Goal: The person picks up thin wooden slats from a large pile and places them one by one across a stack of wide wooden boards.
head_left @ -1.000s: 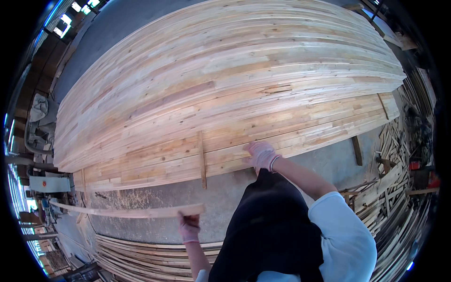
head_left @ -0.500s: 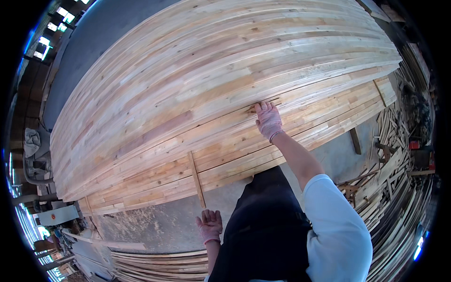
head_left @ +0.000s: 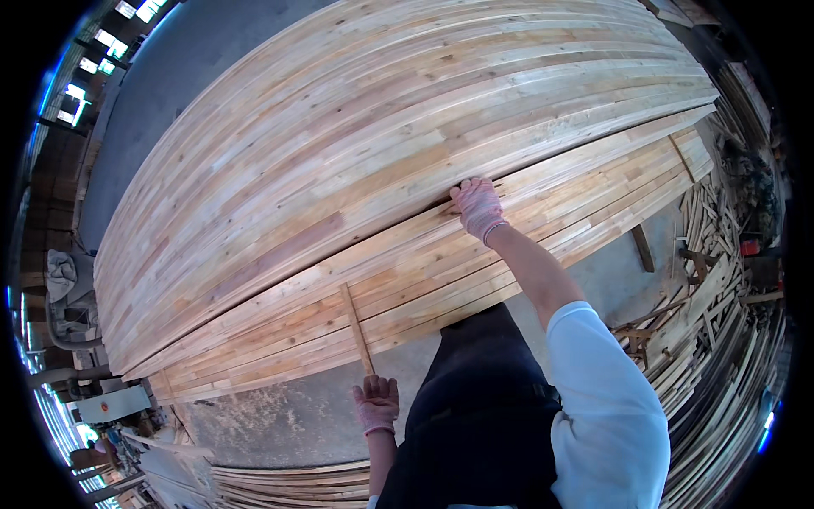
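Long, pale finger-jointed boards lie side by side in a wide layer. Along its near side, a dark gap sets one long board apart from the others. My right hand, in a pinkish knit glove, curls its fingers over this board's far edge at the gap, with the fingertips partly hidden. Gloved the same way, my left hand hangs low in front of me, fingers loosely bent and apart, with nothing in it. It is nearest to the lower end of a thin wooden strip lying across a lower layer of boards.
Another cross strip lies toward the right end. Scrap wood and long offcuts are heaped at right, and more strips lie behind my left hand. Sawdust covers part of the grey floor. Machinery stands at far left.
My right hand has drawn the near board slightly toward me, and the dark gap behind it has widened along its length. My left hand has barely moved.
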A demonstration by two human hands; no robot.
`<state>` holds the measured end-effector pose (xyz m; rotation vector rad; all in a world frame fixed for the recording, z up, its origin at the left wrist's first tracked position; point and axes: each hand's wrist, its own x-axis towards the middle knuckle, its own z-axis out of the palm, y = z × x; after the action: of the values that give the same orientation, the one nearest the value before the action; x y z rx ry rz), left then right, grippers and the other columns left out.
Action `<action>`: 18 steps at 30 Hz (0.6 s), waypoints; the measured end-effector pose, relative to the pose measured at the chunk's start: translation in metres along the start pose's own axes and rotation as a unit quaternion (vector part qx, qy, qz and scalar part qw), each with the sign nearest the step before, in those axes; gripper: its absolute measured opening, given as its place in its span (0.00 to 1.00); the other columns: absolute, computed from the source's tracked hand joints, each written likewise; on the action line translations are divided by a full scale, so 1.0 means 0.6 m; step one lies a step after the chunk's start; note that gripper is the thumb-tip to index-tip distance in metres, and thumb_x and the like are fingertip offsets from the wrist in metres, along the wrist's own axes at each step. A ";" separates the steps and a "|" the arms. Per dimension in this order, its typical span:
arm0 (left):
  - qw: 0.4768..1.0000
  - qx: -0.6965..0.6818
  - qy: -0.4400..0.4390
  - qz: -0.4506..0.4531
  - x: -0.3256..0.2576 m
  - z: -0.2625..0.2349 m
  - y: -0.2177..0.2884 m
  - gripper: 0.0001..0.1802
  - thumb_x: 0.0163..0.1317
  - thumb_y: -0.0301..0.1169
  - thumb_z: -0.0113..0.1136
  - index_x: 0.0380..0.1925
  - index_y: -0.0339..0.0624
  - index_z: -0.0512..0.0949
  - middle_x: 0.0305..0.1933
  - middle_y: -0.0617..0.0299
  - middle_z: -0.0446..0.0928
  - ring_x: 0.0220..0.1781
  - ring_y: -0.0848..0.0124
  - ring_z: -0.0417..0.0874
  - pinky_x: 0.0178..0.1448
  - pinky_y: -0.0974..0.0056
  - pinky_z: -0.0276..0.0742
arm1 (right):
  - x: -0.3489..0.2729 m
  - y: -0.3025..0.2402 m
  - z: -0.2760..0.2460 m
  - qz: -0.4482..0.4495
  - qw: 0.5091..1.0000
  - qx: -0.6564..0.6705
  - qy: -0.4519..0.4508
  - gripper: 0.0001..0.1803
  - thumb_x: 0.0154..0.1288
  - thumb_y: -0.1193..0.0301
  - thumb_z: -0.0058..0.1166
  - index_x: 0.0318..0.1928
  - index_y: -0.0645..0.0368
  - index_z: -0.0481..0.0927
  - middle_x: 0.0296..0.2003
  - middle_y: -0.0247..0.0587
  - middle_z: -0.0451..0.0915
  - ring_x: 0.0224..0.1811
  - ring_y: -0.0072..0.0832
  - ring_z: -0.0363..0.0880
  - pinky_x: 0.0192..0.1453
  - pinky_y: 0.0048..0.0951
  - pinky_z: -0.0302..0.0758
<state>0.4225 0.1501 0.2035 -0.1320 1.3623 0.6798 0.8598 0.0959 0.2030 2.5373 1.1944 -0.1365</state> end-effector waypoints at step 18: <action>0.980 -0.037 -0.182 -0.066 -0.007 -0.011 -0.031 0.34 0.60 0.64 0.42 0.44 0.45 0.75 0.43 0.55 0.79 0.43 0.56 0.77 0.60 0.46 0.68 | -0.444 -0.093 -0.016 -0.115 0.975 0.177 -0.069 0.22 0.48 0.57 0.60 0.44 0.50 0.74 0.40 0.39 0.78 0.47 0.34 0.78 0.51 0.34 0.73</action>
<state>0.4266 0.1304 0.2004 -0.1484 0.9678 0.6079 0.6454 -0.0627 0.2579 2.6145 1.5170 -0.6242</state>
